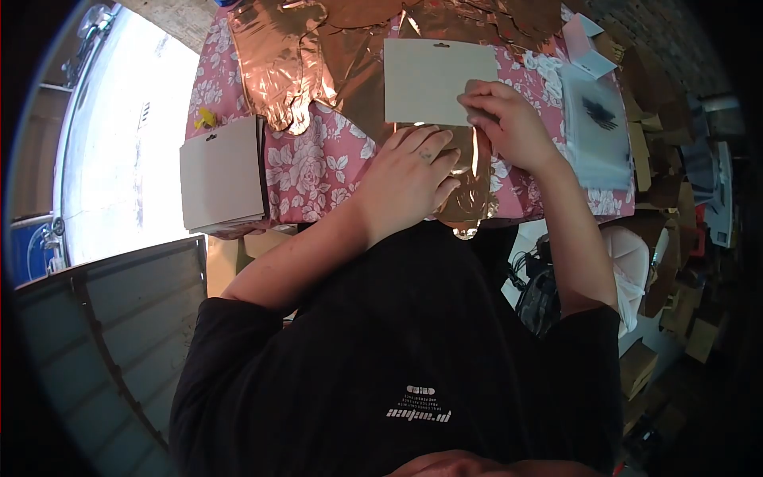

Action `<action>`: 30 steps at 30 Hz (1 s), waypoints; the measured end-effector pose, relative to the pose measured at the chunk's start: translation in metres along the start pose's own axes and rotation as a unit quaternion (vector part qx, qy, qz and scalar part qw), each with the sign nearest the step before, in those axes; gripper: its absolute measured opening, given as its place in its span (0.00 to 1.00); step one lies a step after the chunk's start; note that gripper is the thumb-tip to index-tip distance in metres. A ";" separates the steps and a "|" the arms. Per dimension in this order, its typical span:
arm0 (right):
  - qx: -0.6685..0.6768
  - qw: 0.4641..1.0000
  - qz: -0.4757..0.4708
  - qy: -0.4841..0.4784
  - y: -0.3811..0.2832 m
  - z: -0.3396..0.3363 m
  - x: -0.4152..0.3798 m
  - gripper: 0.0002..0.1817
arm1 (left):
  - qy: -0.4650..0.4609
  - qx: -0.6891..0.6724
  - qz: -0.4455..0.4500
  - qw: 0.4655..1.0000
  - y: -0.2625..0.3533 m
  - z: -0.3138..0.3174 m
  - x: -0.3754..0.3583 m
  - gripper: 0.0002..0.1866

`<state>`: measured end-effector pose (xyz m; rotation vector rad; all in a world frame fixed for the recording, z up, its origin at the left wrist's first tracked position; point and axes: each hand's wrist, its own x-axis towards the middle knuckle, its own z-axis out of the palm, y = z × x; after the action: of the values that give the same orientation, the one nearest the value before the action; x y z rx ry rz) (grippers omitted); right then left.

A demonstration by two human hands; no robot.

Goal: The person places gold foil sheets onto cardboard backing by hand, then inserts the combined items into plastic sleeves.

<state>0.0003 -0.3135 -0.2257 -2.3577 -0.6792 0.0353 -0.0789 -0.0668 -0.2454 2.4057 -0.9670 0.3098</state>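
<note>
Resting on copper foil (474,179), the left hand (407,176) has extended fingers. Apart from it, the right hand (510,126) overlaps a card (433,83) at one corner, grip unclear.

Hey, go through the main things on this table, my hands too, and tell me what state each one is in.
Left hand: palm down over the copper foil, fingers loosely extended
Right hand: fingers bent, at the loose card's near right corner
Loose card: lying flat over foil
Copper foil: crinkled, near end at the table edge
Card stack: piled, edges slightly uneven
Clear plastic: lying flat
Tablecloth: spread out
</note>
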 end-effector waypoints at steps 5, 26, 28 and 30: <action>-0.029 0.999 0.007 0.013 0.000 0.009 0.005 0.18 | 0.012 0.002 0.011 1.000 -0.001 0.000 0.001 0.22; -0.110 0.993 -0.028 -0.012 -0.002 0.000 0.008 0.16 | -0.116 0.015 0.068 0.991 -0.102 -0.011 0.089 0.21; -0.108 0.994 -0.025 -0.006 0.001 0.002 0.007 0.16 | -0.124 0.013 0.070 0.990 -0.107 -0.010 0.092 0.21; -0.106 0.994 -0.015 -0.002 -0.001 0.003 0.005 0.16 | -0.131 0.010 0.069 0.989 -0.108 -0.009 0.092 0.21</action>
<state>0.0034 -0.3092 -0.2268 -2.5505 -0.7534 -0.0469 0.0620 -0.0489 -0.2437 2.4437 -1.2551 0.0525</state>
